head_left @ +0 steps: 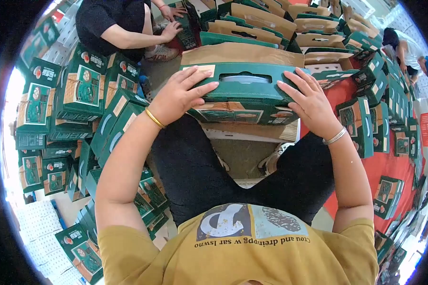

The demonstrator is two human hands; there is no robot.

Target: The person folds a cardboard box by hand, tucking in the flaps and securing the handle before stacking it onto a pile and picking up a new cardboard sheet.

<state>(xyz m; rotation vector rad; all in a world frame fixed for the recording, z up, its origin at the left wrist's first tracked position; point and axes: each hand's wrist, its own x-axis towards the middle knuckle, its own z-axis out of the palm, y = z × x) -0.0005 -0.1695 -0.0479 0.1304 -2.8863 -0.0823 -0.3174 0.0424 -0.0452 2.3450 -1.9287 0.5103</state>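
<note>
Between my knees stands a green cardboard gift box point(245, 81) with a handle slot in its top panel and printed pictures on the side facing me. A plain brown flap point(242, 56) stands up along its far edge. My left hand point(188, 90) lies on the left end of the top panel, fingers stretched and apart. On the right end rests my right hand point(309, 97), also with spread fingers, the lower ones over the near edge. A white plastic handle point(245, 79) shows in the slot. The inside of the box is hidden.
Stacked green boxes point(81, 90) crowd the left side. Several open boxes point(252, 31) stand in rows ahead. More boxes point(356, 126) sit on red floor covering point(337, 95) at right. A co-worker's hands point(171, 23) touch a box ahead left; another person point(409, 52) bends far right.
</note>
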